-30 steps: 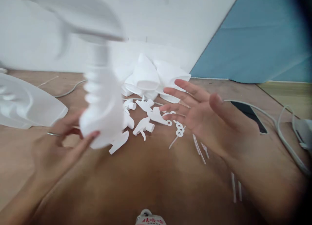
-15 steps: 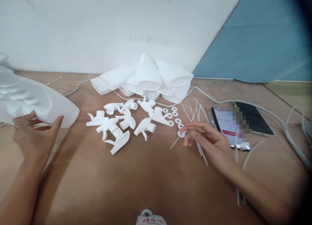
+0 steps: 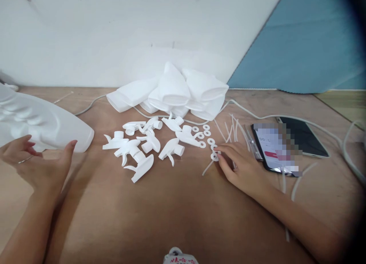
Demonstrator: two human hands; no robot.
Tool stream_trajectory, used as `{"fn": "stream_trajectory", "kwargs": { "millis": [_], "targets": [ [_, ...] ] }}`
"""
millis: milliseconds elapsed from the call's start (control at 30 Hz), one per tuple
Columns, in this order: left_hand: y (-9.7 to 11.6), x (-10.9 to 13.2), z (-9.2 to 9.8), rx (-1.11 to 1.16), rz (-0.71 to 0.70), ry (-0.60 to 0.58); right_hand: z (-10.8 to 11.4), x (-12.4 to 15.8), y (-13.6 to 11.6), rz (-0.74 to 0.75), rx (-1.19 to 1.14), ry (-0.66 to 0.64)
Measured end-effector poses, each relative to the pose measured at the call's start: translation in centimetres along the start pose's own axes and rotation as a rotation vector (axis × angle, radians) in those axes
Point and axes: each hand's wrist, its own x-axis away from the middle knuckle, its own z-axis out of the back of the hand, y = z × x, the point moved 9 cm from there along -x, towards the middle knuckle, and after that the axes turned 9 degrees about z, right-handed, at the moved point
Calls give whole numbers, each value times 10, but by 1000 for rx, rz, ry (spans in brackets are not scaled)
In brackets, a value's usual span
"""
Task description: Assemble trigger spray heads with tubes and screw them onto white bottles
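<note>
My left hand [image 3: 37, 166] hovers with fingers spread at the lower edge of a large white plastic bottle [image 3: 45, 123] lying on its side at the left; the thumb tip is right at the bottle's base. My right hand [image 3: 243, 166] rests on the brown table, fingers stretched out low, their tips on a small white ring [image 3: 214, 156] at the end of a row of rings [image 3: 204, 133]. Several thin white tubes [image 3: 232, 127] lie under and beyond this hand. Several white spray trigger heads [image 3: 143, 145] lie between the hands.
A pile of white bottles [image 3: 171, 90] lies against the white wall at the back. Right of my right hand lie a lit phone [image 3: 274, 147], a dark phone [image 3: 303, 136] and white cables [image 3: 340, 142]. A blue panel [image 3: 309, 42] stands at the back right.
The left hand carried the white bottle left, laid it on its side and loosened its hold. The right hand dropped from mid-air to the table and reached the rings.
</note>
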Motion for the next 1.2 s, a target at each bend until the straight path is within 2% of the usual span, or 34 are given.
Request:
{"fn": "stream_trajectory", "kwargs": {
  "millis": [67, 133, 167, 200, 267, 333, 400, 500, 667, 800, 900, 1033, 1200],
  "targets": [
    [28, 15, 14, -169, -202, 194, 0, 0, -1, 25, 52, -44],
    [67, 38, 12, -213, -422, 248, -2, 1, -2, 52, 64, -104],
    [88, 50, 6, -174, -520, 219, -3, 1, -3, 65, 64, -130],
    [106, 60, -6, -144, -578, 100, -4, 1, -3, 77, 66, -153],
    [141, 81, -19, -8, -702, -22, -4, 1, -4, 104, 82, -176],
    [162, 96, -34, 54, -751, -168, -2, 0, -5, 124, 106, -168],
    [169, 102, -43, 87, -751, -241, 1, -1, -4, 133, 118, -143],
    [167, 104, -43, 127, -753, -236, 5, -1, 0, 128, 133, -126],
    [166, 110, -43, 159, -789, -272, 4, 0, 5, 106, 154, -178],
    [167, 103, -49, 135, -682, -324, 1, 2, 8, 90, 147, -206],
    [167, 99, -51, 120, -637, -332, -2, 3, 12, 51, 47, -207],
    [176, 110, -41, 256, -738, -291, -2, 1, 15, -13, -90, -190],
    [211, 142, -45, 421, -935, -440, 10, -5, -9, -66, -213, -58]
  ]
}}
